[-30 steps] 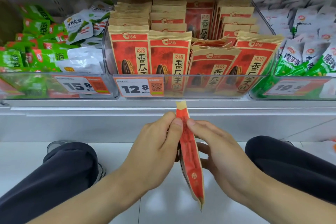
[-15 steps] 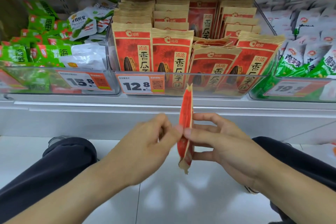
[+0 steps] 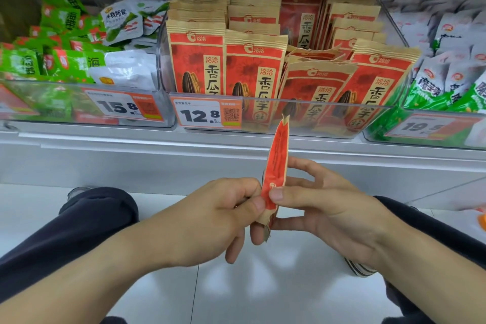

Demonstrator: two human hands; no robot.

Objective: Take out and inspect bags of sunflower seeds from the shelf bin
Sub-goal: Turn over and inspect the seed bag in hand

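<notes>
A white metal shelf (image 3: 236,144) stands over a glossy pale tiled floor (image 3: 263,284).

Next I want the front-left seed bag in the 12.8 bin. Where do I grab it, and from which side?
Pinch the tan sealed top strip of the front-left seed bag, coming from above. It stands upright with that strip above the clear bin's front wall, and a neighbouring bag sits close on its right, so side access looks poor.

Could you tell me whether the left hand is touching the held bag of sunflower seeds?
Touching. The head view shows the left hand pinching the edge-on bag with its thumb against the bag's lower part.
</notes>
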